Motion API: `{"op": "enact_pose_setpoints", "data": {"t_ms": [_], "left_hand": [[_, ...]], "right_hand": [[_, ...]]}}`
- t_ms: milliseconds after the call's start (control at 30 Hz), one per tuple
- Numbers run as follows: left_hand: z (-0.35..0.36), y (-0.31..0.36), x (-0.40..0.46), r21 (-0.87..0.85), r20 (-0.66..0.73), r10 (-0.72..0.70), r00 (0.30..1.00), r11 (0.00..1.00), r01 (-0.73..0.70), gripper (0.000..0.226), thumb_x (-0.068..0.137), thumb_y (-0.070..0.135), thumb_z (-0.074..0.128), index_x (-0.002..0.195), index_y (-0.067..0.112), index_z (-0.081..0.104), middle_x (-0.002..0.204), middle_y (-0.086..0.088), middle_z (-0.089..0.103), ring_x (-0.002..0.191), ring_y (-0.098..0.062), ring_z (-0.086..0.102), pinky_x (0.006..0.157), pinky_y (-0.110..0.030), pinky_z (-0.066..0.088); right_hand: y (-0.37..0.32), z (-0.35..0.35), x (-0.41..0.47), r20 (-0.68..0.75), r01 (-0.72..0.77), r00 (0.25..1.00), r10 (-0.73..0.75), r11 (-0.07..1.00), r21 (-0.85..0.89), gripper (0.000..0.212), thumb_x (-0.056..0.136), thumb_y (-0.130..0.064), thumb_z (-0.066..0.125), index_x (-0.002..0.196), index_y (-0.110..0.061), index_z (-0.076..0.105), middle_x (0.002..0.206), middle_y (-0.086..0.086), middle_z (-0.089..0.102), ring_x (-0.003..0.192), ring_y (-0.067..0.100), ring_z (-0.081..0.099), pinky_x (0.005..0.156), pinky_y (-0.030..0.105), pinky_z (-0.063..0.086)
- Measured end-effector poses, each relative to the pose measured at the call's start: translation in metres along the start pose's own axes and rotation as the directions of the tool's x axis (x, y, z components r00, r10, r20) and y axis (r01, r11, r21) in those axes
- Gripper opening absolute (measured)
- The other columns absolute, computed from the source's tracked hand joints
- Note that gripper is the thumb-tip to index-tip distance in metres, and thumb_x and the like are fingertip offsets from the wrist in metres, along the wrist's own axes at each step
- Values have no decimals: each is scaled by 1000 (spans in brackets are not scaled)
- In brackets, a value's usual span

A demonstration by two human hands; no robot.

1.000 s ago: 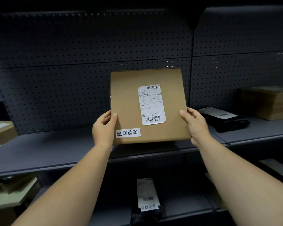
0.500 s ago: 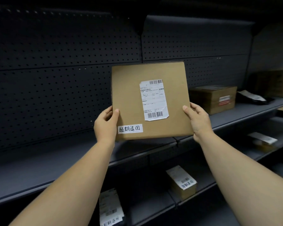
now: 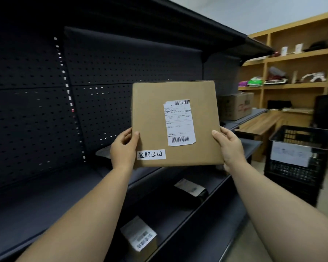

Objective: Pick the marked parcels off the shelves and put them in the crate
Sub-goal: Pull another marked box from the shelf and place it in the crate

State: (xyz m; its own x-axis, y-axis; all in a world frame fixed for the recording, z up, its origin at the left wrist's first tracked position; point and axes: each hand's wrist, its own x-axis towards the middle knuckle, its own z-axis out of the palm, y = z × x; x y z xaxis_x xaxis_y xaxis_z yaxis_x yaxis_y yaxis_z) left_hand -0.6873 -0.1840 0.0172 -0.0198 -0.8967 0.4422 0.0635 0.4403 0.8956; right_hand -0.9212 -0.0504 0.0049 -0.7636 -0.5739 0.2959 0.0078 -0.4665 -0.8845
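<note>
The flat parcel is gripped at its edges by left hand and right hand; it is best kept level and carried to the crate at 3 o'clock

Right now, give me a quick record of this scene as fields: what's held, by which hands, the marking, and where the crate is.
held item: flat cardboard parcel, upright, face toward camera
left hand: grips parcel's left edge
right hand: grips parcel's right edge
marking: white handwritten sticker at lower left, printed shipping label above it
crate: black crate on floor at right, white sheet on its front
parcel status: not yet in the crate
</note>
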Motion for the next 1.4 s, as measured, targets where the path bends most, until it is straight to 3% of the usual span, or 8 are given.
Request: {"op": "enact_pose_setpoints", "data": {"t_ms": [167, 333, 500, 633, 933, 1067, 1200, 1400], "left_hand": [[101, -8, -7, -29, 89, -15, 996, 999, 18, 31, 86, 34, 64, 116, 25, 65, 102, 11, 66, 94, -8, 61, 84, -29, 48], [197, -19, -18, -82, 171, -44, 984, 995, 59, 31, 85, 32, 66, 115, 22, 67, 98, 13, 64, 90, -3, 59, 82, -24, 45], [280, -33, -34, -118, 276, -55, 959, 989, 91, 28, 85, 30, 67, 112, 21, 68, 99, 8, 67, 90, -9, 61, 83, -28, 47], [336, -45, -47, -125, 342, -75, 937, 984, 124, 27, 85, 30, 67, 111, 23, 68, 94, 9, 67, 81, -2, 61, 76, -26, 46], [458, -61, -62, -91, 482, -101, 870, 982, 164, 30, 84, 35, 65, 113, 27, 68, 90, 13, 67, 89, -14, 65, 86, -41, 53], [513, -71, -59, -133, 524, -77, 848, 976, 170, 30, 85, 31, 65, 114, 23, 68, 96, 7, 69, 94, -16, 65, 91, -39, 51], [571, -85, -43, -162, 564, -75, 822, 967, 199, 28, 84, 32, 66, 111, 25, 68, 97, 6, 71, 90, -13, 66, 85, -34, 53], [668, -108, 5, -174, 594, -61, 802, 964, 202, 32, 83, 32, 67, 115, 25, 67, 96, 10, 69, 85, -4, 64, 74, -23, 49]], "right_hand": [[-12, -80, 44, -102, -7, 995, 3, 999, -38, 45, 85, -24, 67, 127, -14, 55, 116, 3, 67, 94, 18, 65, 83, 38, 54], [-21, -156, 82, -181, 15, 983, -26, 998, -61, 44, 86, -22, 67, 127, -13, 54, 117, 3, 67, 91, 11, 67, 68, 23, 53], [-23, -226, 109, -261, 23, 964, -44, 996, -83, 38, 85, -21, 68, 121, -17, 58, 110, -1, 69, 76, 2, 70, 55, 15, 52], [-21, -271, 122, -336, 9, 941, -42, 995, -98, 40, 84, -23, 68, 122, -17, 58, 112, 0, 69, 81, 7, 69, 59, 19, 53], [-25, -352, 155, -484, -1, 872, -79, 987, -163, 43, 87, -25, 66, 127, -16, 54, 112, 2, 67, 87, 12, 66, 64, 25, 53], [-22, -383, 186, -517, 12, 848, -112, 981, -193, 41, 86, -26, 66, 125, -17, 56, 107, -2, 68, 84, 10, 66, 59, 22, 52], [-13, -408, 234, -554, 37, 822, -135, 982, -184, 35, 86, -21, 66, 120, -16, 58, 97, -7, 70, 69, 0, 68, 52, 17, 52], [6, -438, 329, -580, 35, 801, -146, 980, -197, 42, 85, -25, 68, 124, -16, 58, 103, -5, 69, 76, 4, 68, 51, 16, 52]]}}
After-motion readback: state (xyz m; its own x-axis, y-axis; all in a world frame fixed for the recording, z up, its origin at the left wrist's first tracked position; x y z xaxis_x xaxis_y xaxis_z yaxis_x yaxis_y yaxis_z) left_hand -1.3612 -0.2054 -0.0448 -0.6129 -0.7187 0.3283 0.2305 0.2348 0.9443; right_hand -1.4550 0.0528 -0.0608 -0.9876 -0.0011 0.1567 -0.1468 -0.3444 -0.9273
